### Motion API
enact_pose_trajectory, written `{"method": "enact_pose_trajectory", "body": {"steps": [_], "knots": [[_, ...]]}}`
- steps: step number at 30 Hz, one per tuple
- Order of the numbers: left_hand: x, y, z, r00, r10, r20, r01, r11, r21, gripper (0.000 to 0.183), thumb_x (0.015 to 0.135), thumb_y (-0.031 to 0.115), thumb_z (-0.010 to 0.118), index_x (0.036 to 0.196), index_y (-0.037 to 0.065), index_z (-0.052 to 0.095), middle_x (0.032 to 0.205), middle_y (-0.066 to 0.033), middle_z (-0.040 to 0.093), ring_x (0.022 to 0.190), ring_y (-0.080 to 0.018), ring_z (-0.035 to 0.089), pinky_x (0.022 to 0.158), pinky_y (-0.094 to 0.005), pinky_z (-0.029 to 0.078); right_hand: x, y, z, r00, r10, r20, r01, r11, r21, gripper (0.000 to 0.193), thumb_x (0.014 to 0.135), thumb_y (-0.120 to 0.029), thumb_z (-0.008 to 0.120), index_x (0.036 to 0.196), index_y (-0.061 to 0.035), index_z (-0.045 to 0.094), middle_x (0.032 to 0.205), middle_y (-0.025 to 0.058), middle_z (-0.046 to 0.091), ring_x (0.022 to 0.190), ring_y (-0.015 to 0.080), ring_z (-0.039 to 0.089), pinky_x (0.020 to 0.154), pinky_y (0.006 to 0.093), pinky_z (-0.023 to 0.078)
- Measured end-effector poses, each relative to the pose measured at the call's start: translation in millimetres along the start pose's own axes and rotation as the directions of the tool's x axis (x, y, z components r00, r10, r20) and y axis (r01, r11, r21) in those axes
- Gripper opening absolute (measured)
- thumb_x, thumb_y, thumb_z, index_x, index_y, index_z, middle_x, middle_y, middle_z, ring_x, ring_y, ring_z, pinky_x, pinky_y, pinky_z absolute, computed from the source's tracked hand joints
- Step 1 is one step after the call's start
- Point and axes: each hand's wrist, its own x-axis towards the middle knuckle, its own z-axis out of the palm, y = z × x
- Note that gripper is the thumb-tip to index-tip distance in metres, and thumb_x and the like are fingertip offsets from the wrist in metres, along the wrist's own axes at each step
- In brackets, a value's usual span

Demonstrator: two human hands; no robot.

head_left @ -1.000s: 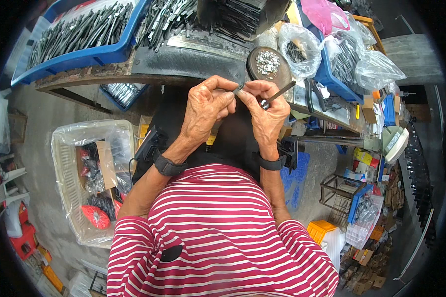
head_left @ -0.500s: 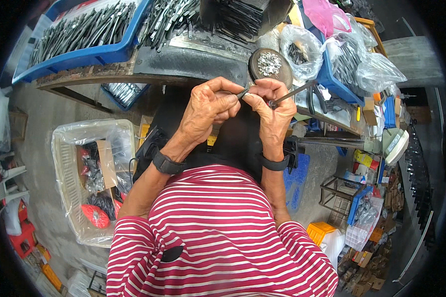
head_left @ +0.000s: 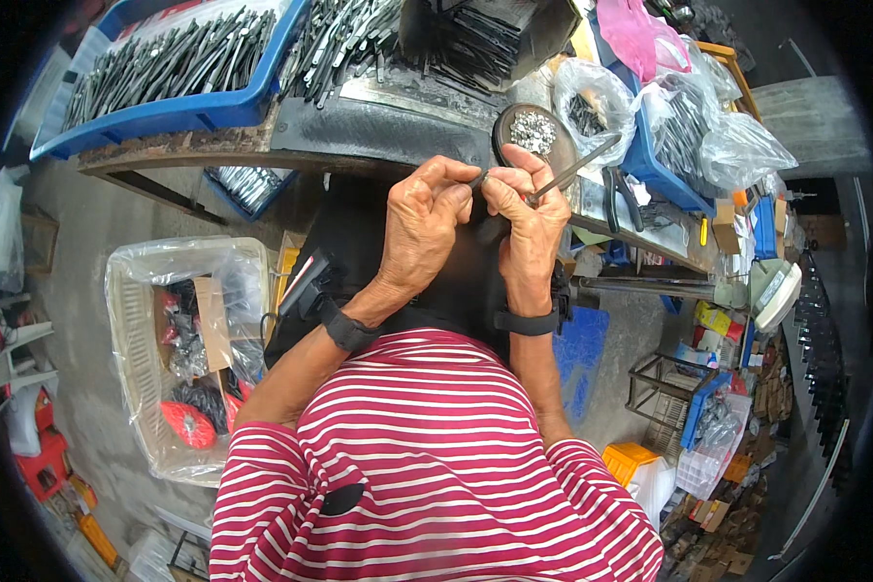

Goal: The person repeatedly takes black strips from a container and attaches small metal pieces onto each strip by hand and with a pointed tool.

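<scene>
My left hand [head_left: 419, 221] pinches the end of a small dark strip [head_left: 477, 180] between thumb and forefinger, just past the bench's front edge. Close against it, my right hand [head_left: 529, 218] has thumb and forefinger at the strip's tip. A thin dark metal rod [head_left: 589, 160] is tucked in that same hand's fingers and slants up to the right. Whatever lies between the right fingertips is too small to make out. Beyond the hands, a round dish [head_left: 501, 126] holds a heap of small shiny metal pieces [head_left: 532, 134].
Dark strips fill a blue tray [head_left: 199, 119] at left and lie loose on the bench [head_left: 359, 131]. Black-handled pliers [head_left: 623, 201] lie at right beside a blue bin [head_left: 640, 160] with plastic bags. A lined crate [head_left: 131, 359] stands on the floor at left.
My left hand has turned slightly more upright and moved a little right. The rod in my right hand now tilts more steeply upward, and the right fingers have curled differently around it.
</scene>
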Motion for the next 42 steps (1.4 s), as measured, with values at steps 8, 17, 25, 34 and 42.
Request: {"method": "enact_pose_trajectory", "body": {"steps": [8,17,25,34,42], "knots": [[2.5,3.6,4.8,0.998,-0.010,-0.069,0.009,1.000,-0.023,0.012,0.084,0.003,0.050,0.094,-0.001,0.055,0.063,0.0015,0.052,0.052,-0.0008,0.042,0.044,-0.0142,0.032,-11.1,-2.0,18.0,0.961,-0.275,-0.002,0.250,0.874,-0.417,0.026,0.079,-0.006,0.060,0.102,0.0047,0.053,0.071,0.0040,0.059,0.062,0.0061,0.051,0.057,0.0202,0.041],[6.0,4.6,-2.3,0.993,-0.112,0.022,0.115,0.979,-0.168,0.016,0.084,0.004,0.050,0.099,-0.002,0.051,0.063,-0.0015,0.052,0.046,-0.0011,0.037,0.041,-0.0134,0.028,5.5,2.9,2.0,0.996,-0.005,-0.084,0.006,1.000,0.009,0.018,0.085,-0.011,0.052,0.095,0.0036,0.052,0.068,0.0082,0.060,0.052,0.0053,0.046,0.046,0.0184,0.038],[5.6,5.8,-1.9,0.991,-0.135,0.005,0.134,0.980,-0.149,0.018,0.084,0.005,0.051,0.099,-0.003,0.050,0.064,-0.0050,0.052,0.045,-0.0013,0.034,0.041,-0.0144,0.028,10.9,1.4,-18.8,0.993,-0.089,-0.083,0.078,0.990,-0.119,0.018,0.082,-0.008,0.054,0.095,0.0048,0.052,0.067,0.0072,0.060,0.051,0.0048,0.047,0.043,0.0171,0.036],[2.6,5.9,-4.1,0.988,-0.142,0.056,0.147,0.984,-0.098,0.019,0.084,0.005,0.050,0.101,-0.003,0.049,0.065,-0.0046,0.052,0.046,-0.0014,0.034,0.044,-0.0145,0.032,70.3,-2.5,-88.2,0.957,-0.212,-0.200,0.104,0.889,-0.446,0.015,0.077,-0.006,0.053,0.088,0.0043,0.056,0.067,0.0069,0.059,0.051,0.0071,0.048,0.044,0.0193,0.038],[1.4,9.4,-3.9,0.984,-0.170,0.052,0.175,0.978,-0.115,0.015,0.084,0.002,0.049,0.097,-0.003,0.051,0.065,-0.0040,0.051,0.050,-0.0016,0.035,0.044,-0.0144,0.029,126.9,-2.1,-111.5,0.964,-0.259,-0.053,0.083,0.486,-0.870,0.020,0.070,-0.011,0.054,0.081,0.0035,0.062,0.063,0.0094,0.059,0.051,0.0140,0.053,0.048,0.0273,0.043]]}}
